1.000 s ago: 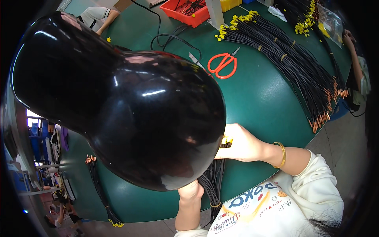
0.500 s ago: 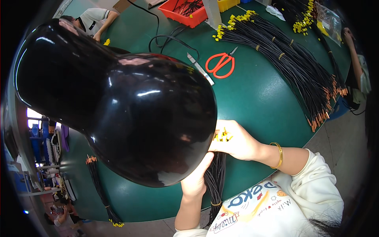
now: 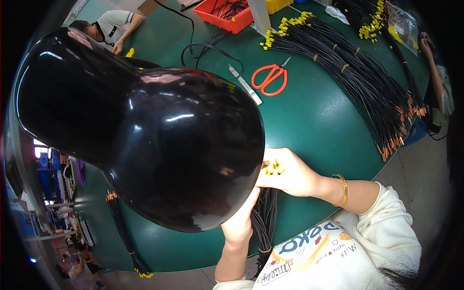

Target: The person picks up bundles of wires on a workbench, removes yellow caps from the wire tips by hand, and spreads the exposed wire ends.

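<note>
A large glossy black lamp shade (image 3: 188, 145) fills the middle of the view and covers my fingertips. My right hand (image 3: 295, 174), a gold bangle on its wrist, is curled at the shade's right edge with several small yellow connectors (image 3: 273, 167) in its fingers. My left hand (image 3: 239, 224) reaches up under the shade's lower edge, close to the right hand; its fingers are hidden, so its grip does not show. A bundle of black cables (image 3: 264, 217), bound with a tie, runs from under my hands over the table's near edge.
On the green table (image 3: 319, 125) lie red-handled scissors (image 3: 270, 79) and a utility knife (image 3: 245, 84). A large pile of black cables (image 3: 338, 67) lies right; a smaller bundle (image 3: 121, 227) lies left. A red bin (image 3: 227, 17) stands behind. People sit far left (image 3: 113, 26) and right (image 3: 432, 63).
The shade appears slightly shifted left and down in the view. The yellow connectors in my right hand have shifted a little. The person at far left has raised their head slightly.
</note>
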Tool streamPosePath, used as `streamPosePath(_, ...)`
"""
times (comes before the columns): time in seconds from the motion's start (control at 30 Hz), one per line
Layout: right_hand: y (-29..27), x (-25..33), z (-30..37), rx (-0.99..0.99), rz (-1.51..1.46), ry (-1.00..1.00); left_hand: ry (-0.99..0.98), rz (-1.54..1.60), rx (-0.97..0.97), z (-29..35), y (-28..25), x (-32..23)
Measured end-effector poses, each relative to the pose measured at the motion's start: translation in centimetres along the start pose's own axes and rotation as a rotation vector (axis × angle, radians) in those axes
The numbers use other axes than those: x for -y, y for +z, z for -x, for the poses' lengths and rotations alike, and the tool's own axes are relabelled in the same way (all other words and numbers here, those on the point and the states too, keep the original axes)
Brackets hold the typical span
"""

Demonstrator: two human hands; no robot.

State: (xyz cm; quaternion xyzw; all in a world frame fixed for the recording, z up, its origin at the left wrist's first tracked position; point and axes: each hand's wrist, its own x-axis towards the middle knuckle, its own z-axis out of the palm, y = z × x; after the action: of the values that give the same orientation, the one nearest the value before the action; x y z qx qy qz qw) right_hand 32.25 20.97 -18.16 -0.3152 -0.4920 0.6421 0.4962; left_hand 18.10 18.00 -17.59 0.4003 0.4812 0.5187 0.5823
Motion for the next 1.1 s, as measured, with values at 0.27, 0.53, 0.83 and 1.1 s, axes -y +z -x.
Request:
streamPosePath(0.27,0.1,0.6,0.0,0.005,-0.166,0.100,-0.175,0.113,-0.115,0.1,0.5,-1.0)
streamPosePath(0.53,-0.1,1.0,0.0,0.046,-0.051,0.082,0.187,-0.229,-0.077,0.0,-0.7,0.5)
streamPosePath(0.83,-0.3,0.2,-0.1,-0.101,-0.045,0.048,-0.071,0.069,-0.040,0.0,-0.7,-0.2)
streamPosePath(1.1,-0.6,0.9,-0.1,0.070,0.047,0.075,0.133,-0.323,0.084,0.0,-0.3,0.0)
